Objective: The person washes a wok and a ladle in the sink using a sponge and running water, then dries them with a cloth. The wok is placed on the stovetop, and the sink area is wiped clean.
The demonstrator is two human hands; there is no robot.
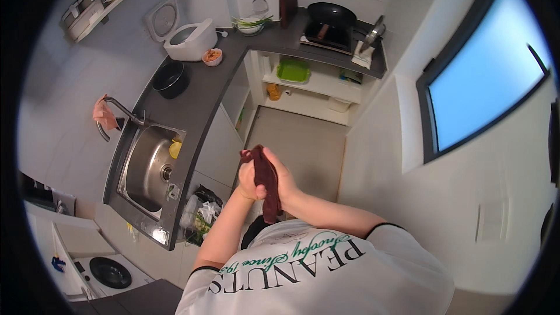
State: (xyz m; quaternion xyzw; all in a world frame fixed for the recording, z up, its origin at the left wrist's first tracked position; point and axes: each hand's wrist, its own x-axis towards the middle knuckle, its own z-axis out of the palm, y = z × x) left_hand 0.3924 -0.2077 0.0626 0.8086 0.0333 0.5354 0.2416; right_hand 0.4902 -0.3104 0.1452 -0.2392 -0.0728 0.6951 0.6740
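A dark maroon cloth (pixel 267 179) is bunched between my two hands in front of my body. My left hand (pixel 249 181) is curled with its fingers closed against the cloth. From the other side, my right hand (pixel 283 179) presses on the cloth, its thumb along the upper part. One end of the fabric hangs down towards my shirt; the other sticks out above my fingers. To the left of my hands is a counter with a stainless steel sink (pixel 148 162), which has a yellow item (pixel 175 148) at its inner edge.
A bag of waste (pixel 202 216) stands by my left forearm. On the counter are a black pot (pixel 170 79), an open rice cooker (pixel 190 41) and a bowl of food (pixel 212 57). A black wok (pixel 331 14) is beside the cooktop (pixel 328 37). A window (pixel 485 70) opens at right.
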